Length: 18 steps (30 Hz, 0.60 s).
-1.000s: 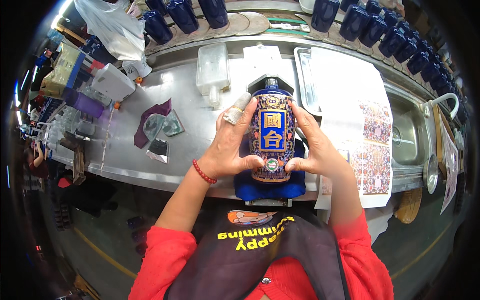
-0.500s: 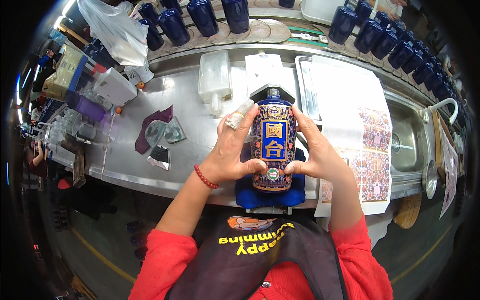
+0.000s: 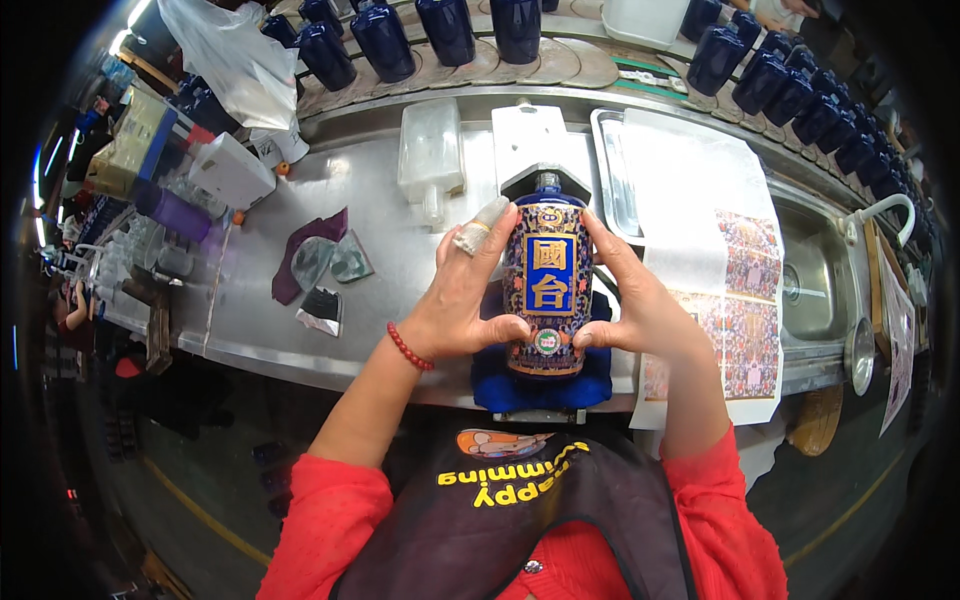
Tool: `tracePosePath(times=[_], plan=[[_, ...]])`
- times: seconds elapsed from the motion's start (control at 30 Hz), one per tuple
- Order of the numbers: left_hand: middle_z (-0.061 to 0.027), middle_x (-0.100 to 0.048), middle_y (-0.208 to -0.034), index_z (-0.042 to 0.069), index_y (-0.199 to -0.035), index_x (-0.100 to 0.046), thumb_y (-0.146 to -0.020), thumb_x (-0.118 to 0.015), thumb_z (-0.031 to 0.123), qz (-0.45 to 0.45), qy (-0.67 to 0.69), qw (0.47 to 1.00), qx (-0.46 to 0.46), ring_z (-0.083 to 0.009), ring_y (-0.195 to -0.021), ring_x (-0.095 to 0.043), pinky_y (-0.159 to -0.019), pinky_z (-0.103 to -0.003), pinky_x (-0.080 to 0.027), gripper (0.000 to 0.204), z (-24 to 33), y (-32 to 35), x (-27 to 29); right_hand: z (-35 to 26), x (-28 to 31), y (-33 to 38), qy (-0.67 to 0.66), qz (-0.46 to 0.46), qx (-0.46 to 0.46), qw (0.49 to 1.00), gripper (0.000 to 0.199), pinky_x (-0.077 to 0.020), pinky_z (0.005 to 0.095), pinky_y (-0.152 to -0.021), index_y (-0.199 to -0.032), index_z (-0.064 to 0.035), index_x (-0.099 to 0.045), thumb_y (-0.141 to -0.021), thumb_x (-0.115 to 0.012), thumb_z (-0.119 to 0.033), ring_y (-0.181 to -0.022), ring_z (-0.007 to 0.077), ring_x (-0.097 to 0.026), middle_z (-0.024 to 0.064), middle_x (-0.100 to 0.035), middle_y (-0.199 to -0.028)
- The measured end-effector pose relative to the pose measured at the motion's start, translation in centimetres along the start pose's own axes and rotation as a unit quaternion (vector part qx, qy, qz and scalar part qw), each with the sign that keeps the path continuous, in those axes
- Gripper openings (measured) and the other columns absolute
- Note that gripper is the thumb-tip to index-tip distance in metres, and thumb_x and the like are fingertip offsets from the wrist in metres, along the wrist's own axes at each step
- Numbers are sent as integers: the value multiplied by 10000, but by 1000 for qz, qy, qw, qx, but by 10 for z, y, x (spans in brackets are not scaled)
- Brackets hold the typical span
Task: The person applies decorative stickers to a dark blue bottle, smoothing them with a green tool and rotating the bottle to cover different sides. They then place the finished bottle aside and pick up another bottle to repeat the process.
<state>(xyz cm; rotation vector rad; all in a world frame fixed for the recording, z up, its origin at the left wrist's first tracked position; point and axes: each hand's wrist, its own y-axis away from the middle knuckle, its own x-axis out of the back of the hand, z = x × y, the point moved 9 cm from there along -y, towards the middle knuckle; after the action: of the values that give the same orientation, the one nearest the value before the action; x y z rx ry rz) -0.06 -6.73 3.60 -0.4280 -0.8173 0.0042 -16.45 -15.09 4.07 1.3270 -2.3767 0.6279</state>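
Observation:
A dark blue glass bottle (image 3: 548, 290) with an ornate label of gold, blue and floral pattern lies on a blue cloth pad (image 3: 540, 393), its neck pointing away from me. My left hand (image 3: 462, 300) grips its left side, fingers along the upper edge and thumb low on the front. One left finger is wrapped in a pale covering, and a red bead bracelet circles that wrist. My right hand (image 3: 635, 300) holds the other side the same way. Beyond the bottle's neck stands a white holder (image 3: 528, 140) with an angled bracket.
Right of the bottle, sheets of patterned labels (image 3: 740, 330) lie partly over a metal tray (image 3: 612, 170), beside a sink (image 3: 815, 260). A clear, empty-looking bottle (image 3: 430, 155) and purple scraps (image 3: 305, 255) rest leftward. Blue bottles (image 3: 383, 45) line a conveyor (image 3: 480, 75) behind.
The blue bottles on the conveyor have shifted to the right. My hands keep their hold on the labelled bottle, which has tilted or moved only slightly.

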Motion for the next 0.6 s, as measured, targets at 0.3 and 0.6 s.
tracePosePath(times=[0.3, 0.6], plan=[[-262, -293, -1612, 63, -1632, -132, -705, -682, 836, -15, -36, 998, -48, -405, -1522, -250, -1218, -545, -110, 1327, -7, 1, -5, 8, -4, 3, 48, -22, 26, 998, 1395, -369, 442, -1177, -1632, -47, -130, -603, -921, -559, -1480, 364, -354, 238, -294, -1623], [-258, -301, -1615, 71, -1637, -128, -691, -719, 812, -25, -39, 997, -60, -395, -1522, -257, -1220, -520, -115, 1339, -6, -1, -5, 8, -6, 2, 61, -21, 29, 998, 1452, -371, 448, -1173, -1642, -69, -106, -566, -925, -599, -1472, 353, -377, 208, -246, -1664]])
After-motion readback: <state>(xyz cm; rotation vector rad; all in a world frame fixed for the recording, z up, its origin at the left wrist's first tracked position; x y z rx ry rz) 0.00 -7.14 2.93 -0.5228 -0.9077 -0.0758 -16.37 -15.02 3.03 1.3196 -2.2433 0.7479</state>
